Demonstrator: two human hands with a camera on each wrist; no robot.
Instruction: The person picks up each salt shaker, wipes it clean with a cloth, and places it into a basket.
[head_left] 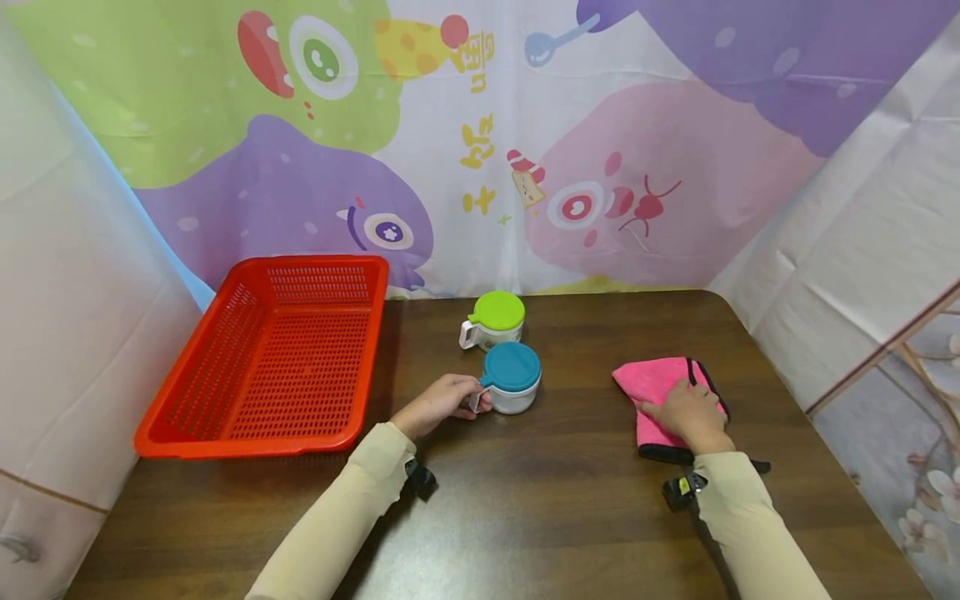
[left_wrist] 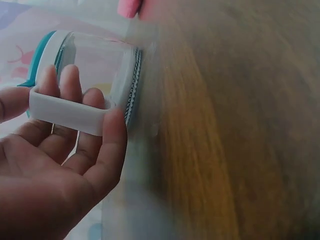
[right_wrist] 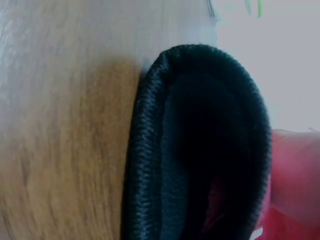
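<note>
My left hand grips the white handle of a clear cup with a blue lid. In the left wrist view, several fingers pass through the handle. The cup appears to stand on the table. Farther right, my right hand lies over a pink cloth with black edging, its thumb out to the side and its fingers bent down into the fabric. The right wrist view shows the black hem folded into a loop, hiding most of that hand.
Just behind the blue-lidded cup stands another handled cup with a green lid. A red perforated basket occupies the left of the brown wooden table. A cartoon-printed curtain hangs along the back edge.
</note>
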